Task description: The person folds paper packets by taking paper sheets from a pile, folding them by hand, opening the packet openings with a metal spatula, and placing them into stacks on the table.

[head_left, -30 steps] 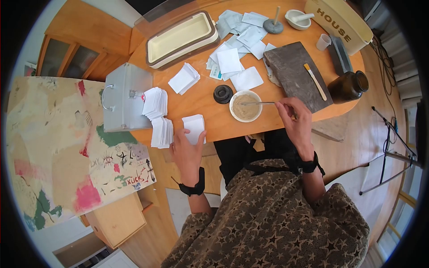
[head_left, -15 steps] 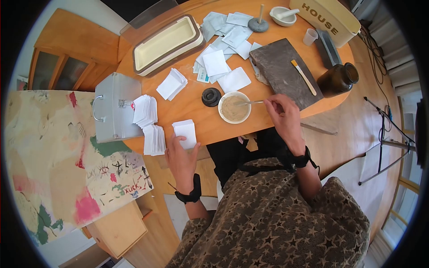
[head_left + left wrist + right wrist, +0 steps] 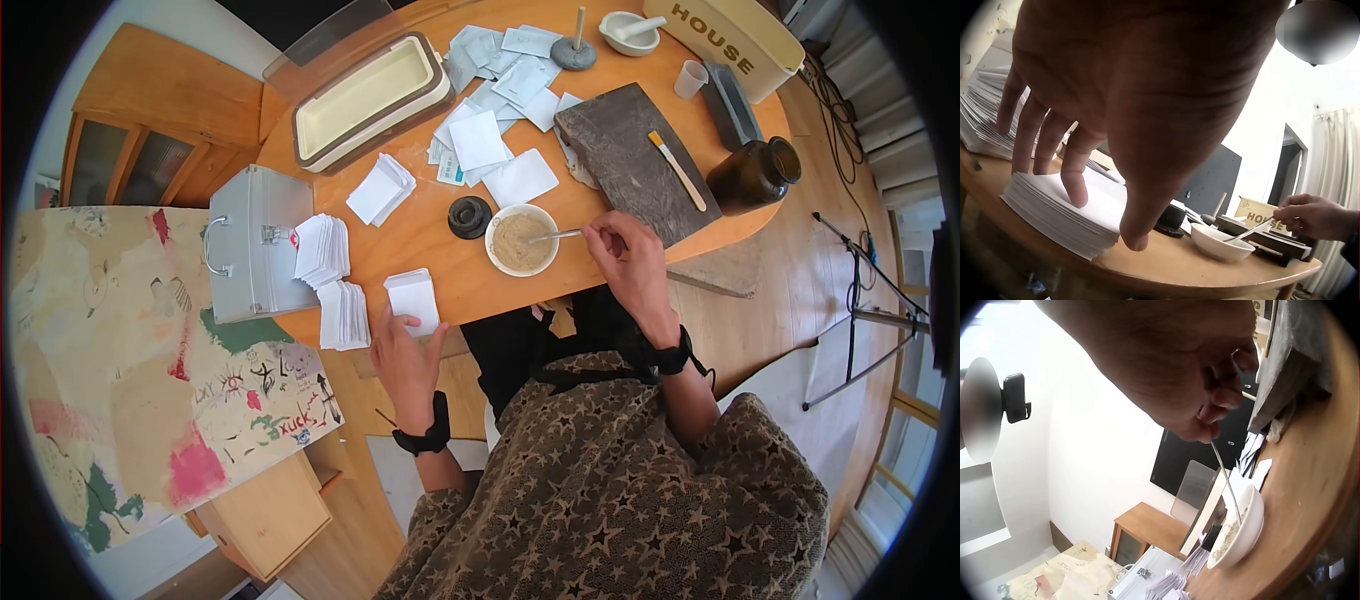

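Observation:
My left hand (image 3: 405, 362) hovers at the near edge of a stack of white paper packets (image 3: 412, 290) at the table's front edge. In the left wrist view its fingers reach loosely down over that stack (image 3: 1063, 215), index fingertip at the top sheet, thumb apart at the side. My right hand (image 3: 634, 268) pinches the end of a thin metal utensil (image 3: 563, 235) between thumb and fingers. The utensil slants into a white bowl (image 3: 1222, 245) of tan, powdery or pasty material (image 3: 516, 246), which hides its lower end. A round black piece (image 3: 468, 217) sits left of the bowl.
More white packets (image 3: 381, 190) lie on the wooden table, two piles beside a silver case (image 3: 262, 240). Behind are a cream trough (image 3: 370, 100) and scattered pale sachets (image 3: 480, 140). A dark slab (image 3: 630, 160) bearing a brush (image 3: 680, 172) and a brown jar (image 3: 752, 178) stand right.
The head view has shifted, moving the table leftward in frame. The left hand has drawn back slightly from over its stack. The utensil's tilt in the bowl has changed, with the right hand still pinching it.

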The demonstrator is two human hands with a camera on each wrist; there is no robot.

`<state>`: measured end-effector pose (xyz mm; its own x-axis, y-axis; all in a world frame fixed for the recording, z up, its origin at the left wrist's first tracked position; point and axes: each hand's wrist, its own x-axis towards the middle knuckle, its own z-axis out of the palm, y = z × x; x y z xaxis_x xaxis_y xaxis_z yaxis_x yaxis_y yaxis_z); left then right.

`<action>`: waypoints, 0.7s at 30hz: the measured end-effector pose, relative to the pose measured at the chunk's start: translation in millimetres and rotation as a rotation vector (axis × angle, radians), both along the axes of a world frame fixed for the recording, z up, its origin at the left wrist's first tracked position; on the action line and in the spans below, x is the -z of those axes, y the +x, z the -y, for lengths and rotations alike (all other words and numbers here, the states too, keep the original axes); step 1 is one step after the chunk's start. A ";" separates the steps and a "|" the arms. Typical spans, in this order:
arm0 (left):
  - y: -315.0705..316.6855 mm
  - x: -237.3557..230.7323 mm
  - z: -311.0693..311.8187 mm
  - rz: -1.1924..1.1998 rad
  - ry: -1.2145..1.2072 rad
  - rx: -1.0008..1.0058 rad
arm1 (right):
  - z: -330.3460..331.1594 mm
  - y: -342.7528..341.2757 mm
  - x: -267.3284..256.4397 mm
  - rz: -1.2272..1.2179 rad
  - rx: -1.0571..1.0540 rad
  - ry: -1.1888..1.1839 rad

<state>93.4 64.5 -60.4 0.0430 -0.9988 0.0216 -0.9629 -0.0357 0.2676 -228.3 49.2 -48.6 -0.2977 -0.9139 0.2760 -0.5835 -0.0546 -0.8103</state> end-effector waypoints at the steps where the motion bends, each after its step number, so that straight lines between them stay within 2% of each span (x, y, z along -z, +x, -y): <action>1: -0.1 -0.8 0.3 0.000 0.000 0.000 | 0.1 0.0 0.1 -0.001 -0.002 0.003; 4: -0.3 -6.3 1.7 0.005 -0.015 -0.011 | 0.2 0.8 -1.1 0.061 0.006 -0.006; 7: -0.2 -13.7 3.8 0.005 -0.054 -0.002 | -1.6 -1.4 -4.7 0.053 -0.008 0.072; 12: -3.5 -35.7 17.3 -0.012 -0.110 0.015 | -2.9 -2.1 -4.8 0.043 -0.003 0.066; 13: -2.2 -37.1 23.0 -0.011 -0.112 0.014 | -2.7 -1.9 -4.7 0.041 -0.001 0.058; 15: 1.7 -40.8 38.0 0.084 -0.268 0.146 | -1.4 -0.2 -5.2 0.046 0.006 0.012; 19: -0.2 -53.5 80.1 0.061 -0.262 0.176 | -0.5 0.5 -7.7 0.040 0.007 -0.024; 21: 2.8 -54.9 106.8 0.083 -0.179 0.221 | -2.1 -0.7 -7.2 0.028 0.003 -0.023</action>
